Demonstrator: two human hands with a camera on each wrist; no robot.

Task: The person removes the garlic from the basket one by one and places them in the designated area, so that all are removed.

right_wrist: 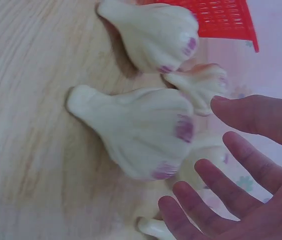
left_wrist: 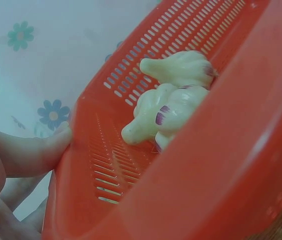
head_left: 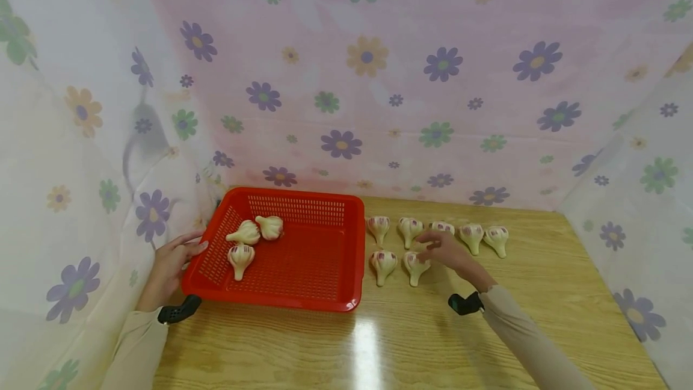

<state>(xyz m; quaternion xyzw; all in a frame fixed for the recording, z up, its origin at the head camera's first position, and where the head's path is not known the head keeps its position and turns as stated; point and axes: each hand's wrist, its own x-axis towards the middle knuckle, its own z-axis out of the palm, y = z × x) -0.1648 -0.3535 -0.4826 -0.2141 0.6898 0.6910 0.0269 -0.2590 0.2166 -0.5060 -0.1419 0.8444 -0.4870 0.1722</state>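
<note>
My left hand (head_left: pixel 169 266) grips the left rim of a red plastic basket (head_left: pixel 354 257), its thumb on the edge and its other fingers against the outside. Three garlic bulbs (head_left: pixel 241 257) lie toward the basket's left end; the left wrist view shows these bulbs (left_wrist: pixel 178 112) bunched beyond the near wall. Over the garlic on the table, my right hand (head_left: pixel 446 253) hovers with loosely spread fingers and nothing in them. Closest to it is the front-row garlic bulb (head_left: pixel 414 266), seen large as a pale bulb (right_wrist: pixel 136 130) with purple marks in the right wrist view.
Several more garlic bulbs (head_left: pixel 471 235) form a back row right of the basket, and another bulb (head_left: pixel 384 265) lies beside its right wall. The wooden table (head_left: pixel 292 348) is bounded by a flowered cloth (head_left: pixel 390 107) at the back and both sides.
</note>
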